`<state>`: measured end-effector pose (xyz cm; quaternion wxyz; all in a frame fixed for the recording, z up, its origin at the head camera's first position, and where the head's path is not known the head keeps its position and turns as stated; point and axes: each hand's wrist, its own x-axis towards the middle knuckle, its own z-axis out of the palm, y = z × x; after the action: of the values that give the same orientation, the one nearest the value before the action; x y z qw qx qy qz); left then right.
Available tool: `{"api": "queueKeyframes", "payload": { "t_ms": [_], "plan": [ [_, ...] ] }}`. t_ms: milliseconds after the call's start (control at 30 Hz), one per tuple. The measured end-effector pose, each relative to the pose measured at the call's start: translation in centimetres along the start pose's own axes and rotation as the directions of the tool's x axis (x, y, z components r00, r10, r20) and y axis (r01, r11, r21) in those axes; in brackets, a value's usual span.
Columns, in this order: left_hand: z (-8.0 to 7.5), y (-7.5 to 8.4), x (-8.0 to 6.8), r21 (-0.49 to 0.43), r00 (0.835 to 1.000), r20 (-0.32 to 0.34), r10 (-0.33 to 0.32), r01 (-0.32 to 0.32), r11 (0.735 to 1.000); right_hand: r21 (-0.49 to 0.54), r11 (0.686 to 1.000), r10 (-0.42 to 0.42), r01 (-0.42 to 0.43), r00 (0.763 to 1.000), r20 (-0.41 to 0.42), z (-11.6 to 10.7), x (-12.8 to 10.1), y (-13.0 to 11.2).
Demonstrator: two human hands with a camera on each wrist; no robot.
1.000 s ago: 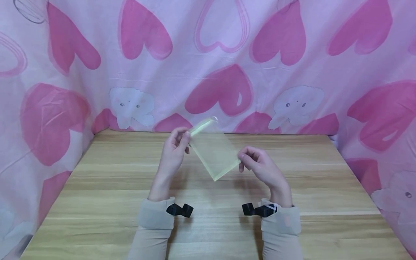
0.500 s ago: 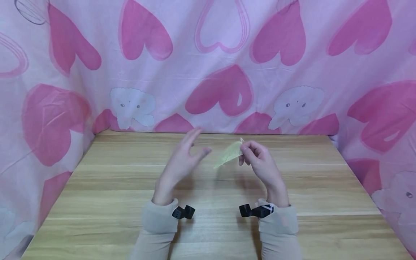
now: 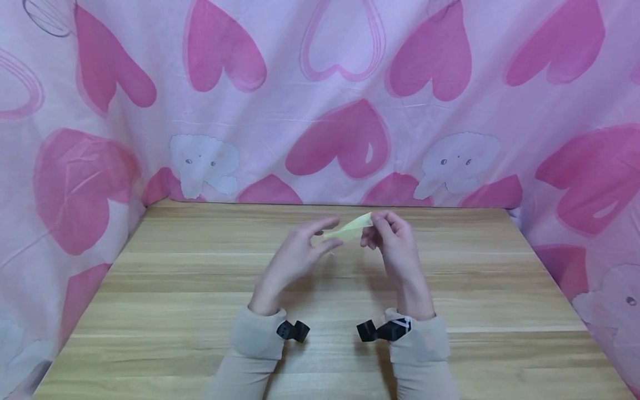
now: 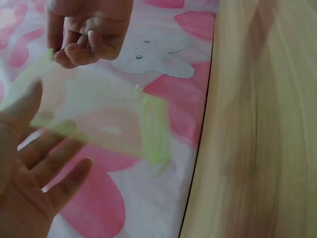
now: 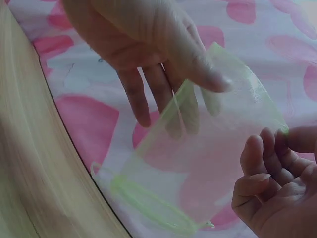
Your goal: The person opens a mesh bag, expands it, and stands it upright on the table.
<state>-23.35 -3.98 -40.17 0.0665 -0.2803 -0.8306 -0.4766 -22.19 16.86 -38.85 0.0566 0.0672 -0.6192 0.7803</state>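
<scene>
Fingers of the right hand (image 3: 392, 239) pinch one corner of a sheer pale-green pouch (image 3: 350, 228), holding it above the table (image 3: 175, 289). Opposite it, the left hand (image 3: 295, 258) is spread, straight fingers against the pouch's other end, gripping nothing.

Sheer green organza pouch, held up in the air

We see a small, see-through pale green organza pouch (image 3: 350, 228) raised above the wooden table's far half, clear of the surface. From the head view it shows nearly edge-on, a thin sliver tilted up to the right. In the right wrist view the pouch (image 5: 208, 163) spreads as a flat rectangle of mesh, the pink hearts showing through it, with a denser green gathered band along its lower edge. In the left wrist view the pouch (image 4: 106, 126) is blurred, its thicker green band on the right side.
</scene>
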Motion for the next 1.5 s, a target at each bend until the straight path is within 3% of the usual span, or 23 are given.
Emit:
{"api": "queueKeyframes", "payload": {
  "t_ms": [67,200,300,400,600,800,933,1167,1500],
  "plan": [
    [0.0,-0.2,0.0,-0.028,0.999,-0.046,0.004,-0.005,1.000,-0.019,1.000,0.000,0.000,1.000,0.002,0.1,0.0,-0.1],
    [-0.2,-0.3,-0.1,-0.072,0.994,-0.104,-0.014,0.007,0.997,-0.187,0.981,-0.039,0.042,0.999,0.019,-0.1,0.0,-0.4],
    [-0.5,-0.2,-0.1,-0.099,0.993,-0.110,-0.039,0.028,0.995,-0.308,0.946,-0.083,0.098,0.995,0.062,-0.8,0.0,-0.4],
    [-0.8,-0.2,-0.2,-0.108,0.993,-0.102,-0.059,0.048,0.993,-0.357,0.922,-0.110,0.151,0.985,0.132,-1.5,0.0,-0.5],
    [-0.9,0.1,-0.1,-0.140,0.995,-0.070,-0.070,0.059,0.988,-0.387,0.897,-0.130,0.215,0.963,0.234,-2.0,-0.1,-0.4],
    [-0.8,0.0,0.0,-0.151,0.997,-0.036,-0.071,0.065,0.986,-0.417,0.874,-0.153,0.250,0.956,0.252,-0.5,-0.6,-1.4],
    [-0.8,0.0,-0.1,-0.150,0.997,-0.020,-0.078,0.074,0.986,-0.393,0.882,-0.164,0.259,0.951,0.261,0.6,-1.1,-2.4],
    [-0.9,-0.1,0.1,-0.147,0.995,-0.028,-0.098,0.093,0.985,-0.378,0.902,-0.133,0.210,0.966,0.221,1.3,-0.9,-2.3],
    [-0.4,-0.4,-0.1,-0.172,0.988,-0.073,-0.139,0.125,0.977,-0.383,0.896,-0.143,0.226,0.961,0.235,1.4,-0.8,-1.5]
  ]
}}
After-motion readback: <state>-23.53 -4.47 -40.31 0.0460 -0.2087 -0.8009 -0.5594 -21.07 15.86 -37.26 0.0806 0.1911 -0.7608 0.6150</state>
